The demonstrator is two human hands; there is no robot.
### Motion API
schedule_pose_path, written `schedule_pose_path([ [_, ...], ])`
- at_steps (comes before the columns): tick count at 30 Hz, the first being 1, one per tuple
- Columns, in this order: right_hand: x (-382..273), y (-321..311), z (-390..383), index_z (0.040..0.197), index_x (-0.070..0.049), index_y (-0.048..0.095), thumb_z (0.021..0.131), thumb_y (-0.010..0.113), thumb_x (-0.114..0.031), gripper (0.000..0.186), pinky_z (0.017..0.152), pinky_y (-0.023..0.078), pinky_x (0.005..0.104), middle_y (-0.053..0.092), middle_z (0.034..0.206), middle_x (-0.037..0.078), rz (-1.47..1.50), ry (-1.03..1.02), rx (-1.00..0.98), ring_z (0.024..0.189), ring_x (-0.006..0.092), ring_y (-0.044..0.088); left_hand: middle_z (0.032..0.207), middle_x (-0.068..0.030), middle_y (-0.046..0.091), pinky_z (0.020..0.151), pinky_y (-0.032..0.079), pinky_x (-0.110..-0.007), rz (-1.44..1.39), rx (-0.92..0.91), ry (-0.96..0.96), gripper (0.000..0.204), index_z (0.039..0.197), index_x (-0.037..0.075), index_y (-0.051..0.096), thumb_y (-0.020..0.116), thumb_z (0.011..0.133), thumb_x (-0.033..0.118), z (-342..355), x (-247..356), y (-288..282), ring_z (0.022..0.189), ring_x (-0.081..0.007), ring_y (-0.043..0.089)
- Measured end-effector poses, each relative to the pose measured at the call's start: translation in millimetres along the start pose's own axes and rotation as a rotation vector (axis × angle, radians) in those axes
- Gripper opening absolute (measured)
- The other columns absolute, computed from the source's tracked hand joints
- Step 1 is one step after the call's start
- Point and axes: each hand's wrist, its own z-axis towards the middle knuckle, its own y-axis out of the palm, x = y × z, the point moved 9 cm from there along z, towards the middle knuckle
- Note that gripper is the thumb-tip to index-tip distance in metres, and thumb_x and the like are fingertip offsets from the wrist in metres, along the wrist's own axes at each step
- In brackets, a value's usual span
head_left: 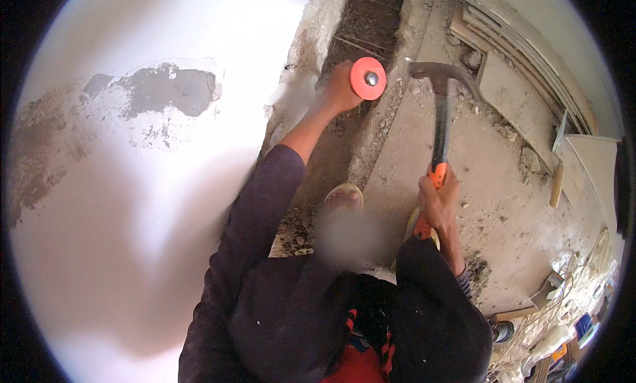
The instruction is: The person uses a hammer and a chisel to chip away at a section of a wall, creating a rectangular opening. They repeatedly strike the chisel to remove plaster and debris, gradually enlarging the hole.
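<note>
My left hand (339, 90) is closed around a chisel (371, 78), seen from its struck end. A round, salmon-red guard surrounds the metal head and hides most of the grip. The chisel's tip is out of sight below. It is held over a rough broken channel (374, 15) along the foot of the wall. To the right, my right hand (440, 199) grips the orange part of a claw hammer's handle. The claw hammer (442, 114) points away from me, its dark head level with the chisel and apart from it.
A white wall (179, 204) with a grey patch (173, 91) rises at left. My sandaled foot (344, 196) is by the channel. Flat panels (530, 58) lean at far right, near a wooden-handled trowel (557, 184). Tangled cables (576, 290) and debris lie at lower right.
</note>
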Motion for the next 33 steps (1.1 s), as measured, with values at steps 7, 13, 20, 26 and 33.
schedule_pose_path([
  [7,39,-84,-45,0.086,-0.004,0.047,0.076,0.055,-0.012,0.015,0.044,0.034,0.0227,0.045,0.062,-0.001,-0.04,0.014,0.15,0.049,0.0068,0.04,0.094,-0.0161,0.06,0.079,0.046,-0.041,-0.047,-0.045,-0.211,0.035,0.097,0.007,0.059,0.071,0.07,0.025,-22,-12,6,0.094,-0.0347,0.056],
  [13,97,-101,-101,0.082,-0.004,0.047,0.073,0.058,-0.015,0.018,0.044,0.034,0.0244,0.044,0.06,0.0,0.081,0.255,0.185,0.048,0.0089,0.041,0.108,-0.0099,0.057,0.089,0.041,-0.036,-0.162,-0.159,-0.022,0.043,0.105,0.007,0.058,0.075,0.067,0.018,-103,62,-15,0.104,-0.0256,0.054],
  [20,123,-93,-113,0.084,-0.002,0.046,0.069,0.059,-0.014,0.023,0.036,0.033,0.0239,0.046,0.053,0.002,0.217,0.269,0.123,0.037,0.0098,0.041,0.098,-0.015,0.059,0.08,0.045,-0.04,-0.307,-0.069,-0.18,0.039,0.101,0.004,0.059,0.073,0.067,0.017,-189,113,-36,0.09,-0.0324,0.056],
  [26,89,-86,-67,0.08,-0.003,0.047,0.068,0.058,-0.012,0.019,0.041,0.035,0.0252,0.045,0.056,0.001,-0.003,0.194,-0.082,0.044,0.0097,0.043,0.097,-0.0153,0.059,0.08,0.045,-0.04,-0.393,0.064,-0.46,0.038,0.101,0.004,0.059,0.072,0.067,0.016,-241,104,-57,0.09,-0.0327,0.056],
  [33,30,-53,-38,0.082,-0.005,0.047,0.072,0.058,-0.011,0.016,0.041,0.035,0.0267,0.044,0.058,0.0,-0.181,0.099,-0.317,0.045,0.0098,0.043,0.096,-0.0157,0.059,0.08,0.045,-0.04,-0.462,0.296,-0.676,0.037,0.101,0.003,0.058,0.071,0.068,0.015,-273,112,-83,0.09,-0.0331,0.057],
])
